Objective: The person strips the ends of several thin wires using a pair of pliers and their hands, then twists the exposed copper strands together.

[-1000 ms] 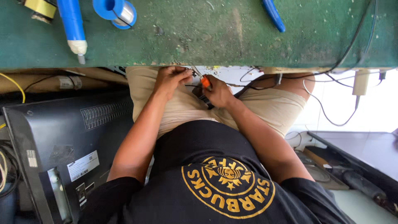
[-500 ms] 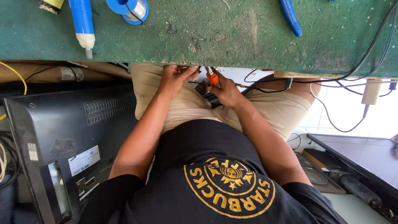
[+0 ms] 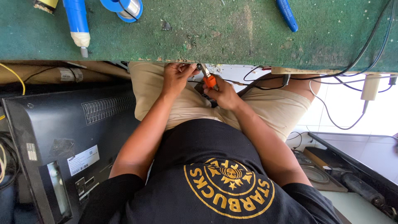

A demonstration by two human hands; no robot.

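Note:
My hands meet over my lap, just under the edge of a green bench top point(image 3: 207, 33). In my right hand point(image 3: 226, 94) is a small orange-handled tool point(image 3: 210, 79), its metal tip pointing up toward the bench edge, with a small dark part point(image 3: 204, 90) below it against the fingers. Fingers of my left hand point(image 3: 177, 78) pinch something small beside the tool's tip; what it is I cannot tell. Thin dark wires point(image 3: 265, 81) run from the hands off to the right.
On the bench lie a blue tube point(image 3: 77, 23), a blue solder spool point(image 3: 124, 7) and a blue-handled tool point(image 3: 287, 15). The back of a black flat screen point(image 3: 62, 141) leans at my left. A white plug adapter point(image 3: 370, 88) hangs at right, dark devices point(image 3: 352, 178) below it.
Both hands stay together on the same spot; the orange tool has tilted a little, tip nearer the bench edge. The camera has shifted slightly, so everything sits a bit further right in view.

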